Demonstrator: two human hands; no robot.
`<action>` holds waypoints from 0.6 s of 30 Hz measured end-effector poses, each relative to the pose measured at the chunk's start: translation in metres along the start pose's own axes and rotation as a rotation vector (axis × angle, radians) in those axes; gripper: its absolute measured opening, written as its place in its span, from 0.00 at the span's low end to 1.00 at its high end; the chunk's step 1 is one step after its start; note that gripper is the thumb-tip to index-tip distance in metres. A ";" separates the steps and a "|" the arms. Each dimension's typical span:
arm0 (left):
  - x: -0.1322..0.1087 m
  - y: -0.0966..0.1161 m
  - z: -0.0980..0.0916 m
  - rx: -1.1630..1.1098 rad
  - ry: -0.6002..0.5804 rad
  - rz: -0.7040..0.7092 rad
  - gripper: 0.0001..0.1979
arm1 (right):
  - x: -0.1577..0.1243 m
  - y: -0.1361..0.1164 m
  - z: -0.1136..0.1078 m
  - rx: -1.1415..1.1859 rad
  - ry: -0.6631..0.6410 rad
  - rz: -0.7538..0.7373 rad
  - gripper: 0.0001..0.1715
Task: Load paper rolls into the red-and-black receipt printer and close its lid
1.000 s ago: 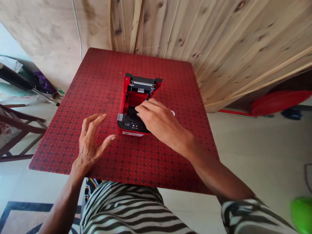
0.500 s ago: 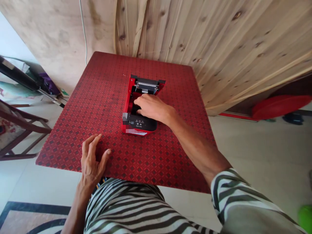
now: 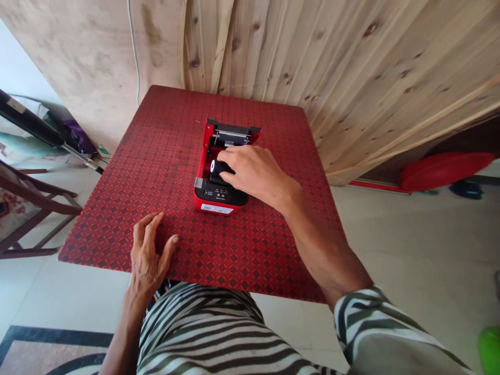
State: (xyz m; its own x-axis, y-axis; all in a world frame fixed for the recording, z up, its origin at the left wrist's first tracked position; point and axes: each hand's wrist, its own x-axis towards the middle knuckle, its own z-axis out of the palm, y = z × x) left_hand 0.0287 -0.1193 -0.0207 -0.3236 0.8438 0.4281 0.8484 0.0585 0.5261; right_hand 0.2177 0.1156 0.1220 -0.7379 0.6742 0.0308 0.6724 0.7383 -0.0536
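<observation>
A small red and black label printer [image 3: 227, 195] stands on the red patterned tabletop [image 3: 172, 177], its lid raised at the back. My right hand [image 3: 255, 171] is over the open compartment, fingers and thumb closed around a black roll [image 3: 223, 169]. One end of that roll faces left and shows a white ring with a dark centre. The rest of it is hidden beneath my hand. Near the front left edge of the table, my left hand [image 3: 147, 256] rests with its fingers apart, holding nothing.
A wooden wall [image 3: 250, 52] rises directly behind the table, with a white cable [image 3: 134, 52] hanging along it. To the left stands a wooden chair [image 3: 35, 219] near a dark pole [image 3: 35, 122]. A red round object [image 3: 445, 169] lies at the right.
My right hand has risen a little out of the printer's compartment, and the black roll now shows in its grip. The printer sits slightly further left in view. My left hand stays put.
</observation>
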 end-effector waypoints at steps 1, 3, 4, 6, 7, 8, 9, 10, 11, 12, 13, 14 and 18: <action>0.000 0.000 0.000 0.000 -0.003 -0.002 0.26 | -0.008 0.003 -0.003 0.067 0.087 -0.007 0.14; -0.001 0.000 -0.001 0.003 -0.006 -0.005 0.26 | -0.030 0.011 -0.008 0.264 0.289 -0.001 0.15; 0.000 0.000 0.000 0.005 -0.006 -0.004 0.26 | -0.044 0.016 -0.010 0.382 0.377 0.014 0.16; 0.000 -0.001 0.000 0.007 -0.007 0.003 0.26 | -0.074 0.025 -0.009 0.614 0.503 0.080 0.17; 0.000 -0.001 0.000 0.006 -0.009 0.007 0.26 | -0.089 0.028 -0.005 0.714 0.541 0.124 0.17; 0.001 -0.001 0.000 0.004 -0.012 0.011 0.26 | -0.103 0.030 0.002 0.803 0.571 0.174 0.17; 0.002 0.000 0.000 0.003 -0.015 0.016 0.26 | -0.117 0.030 0.011 0.890 0.586 0.223 0.17; 0.002 0.000 0.000 0.002 -0.018 0.021 0.26 | -0.128 0.029 0.023 0.961 0.589 0.272 0.17; 0.003 0.000 0.000 0.002 -0.023 0.028 0.26 | -0.138 0.027 0.037 1.018 0.584 0.330 0.18; 0.003 0.001 0.000 0.002 -0.028 0.036 0.26 | -0.146 0.025 0.052 1.053 0.563 0.389 0.18; 0.003 0.001 0.000 0.003 -0.032 0.045 0.26 | -0.153 0.022 0.067 1.069 0.537 0.442 0.18; 0.004 0.001 0.000 0.004 -0.036 0.053 0.26 | -0.157 0.019 0.082 1.077 0.505 0.484 0.17; 0.004 0.001 -0.001 0.022 -0.041 0.074 0.26 | -0.162 0.006 0.120 1.100 0.384 0.541 0.17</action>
State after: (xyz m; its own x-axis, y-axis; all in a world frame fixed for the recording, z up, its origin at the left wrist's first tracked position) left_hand 0.0279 -0.1165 -0.0177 -0.2430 0.8672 0.4346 0.8784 0.0066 0.4780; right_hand 0.3340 0.0090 -0.0032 -0.2003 0.9795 0.0213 0.3417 0.0902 -0.9355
